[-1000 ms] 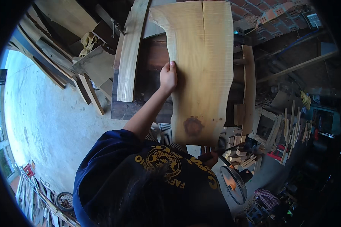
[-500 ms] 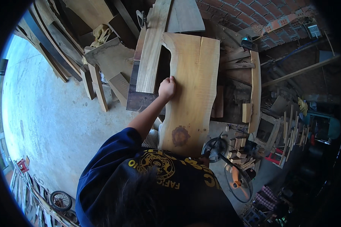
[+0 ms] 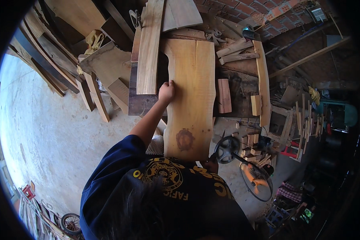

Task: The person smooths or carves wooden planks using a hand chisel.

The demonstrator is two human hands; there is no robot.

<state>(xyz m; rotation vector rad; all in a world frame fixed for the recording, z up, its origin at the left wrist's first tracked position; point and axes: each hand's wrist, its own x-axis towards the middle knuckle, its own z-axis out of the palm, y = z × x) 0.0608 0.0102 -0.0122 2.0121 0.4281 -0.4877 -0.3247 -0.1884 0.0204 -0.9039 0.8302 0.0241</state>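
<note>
A long pale-yellow wooden slab [image 3: 191, 84] with wavy edges, a crack at its far end and a dark round knot near me lies across the dark workbench [image 3: 142, 105]. Its near end reaches my body. My left hand [image 3: 166, 91] is closed on the slab's left edge, the thumb side on top. Beside the near right corner, my right hand [image 3: 210, 165] grips the slab; it is dim and partly hidden. A lighter plank [image 3: 151, 52] lies left of the slab, and a reddish wood block [image 3: 224, 96] sits to its right.
A metal clamp [image 3: 135, 18] stands by the plank's far end. Boards [image 3: 104, 68] lean at the left. On the right are a long narrow board [image 3: 262, 80], a black stand base [image 3: 228, 149], an orange fan [image 3: 256, 180] and stacked offcuts [image 3: 252, 145] on the floor.
The slab has slid toward me and somewhat left on the bench, uncovering the reddish block and a gap at its far end. Both hands moved with it. The whole view shifted slightly.
</note>
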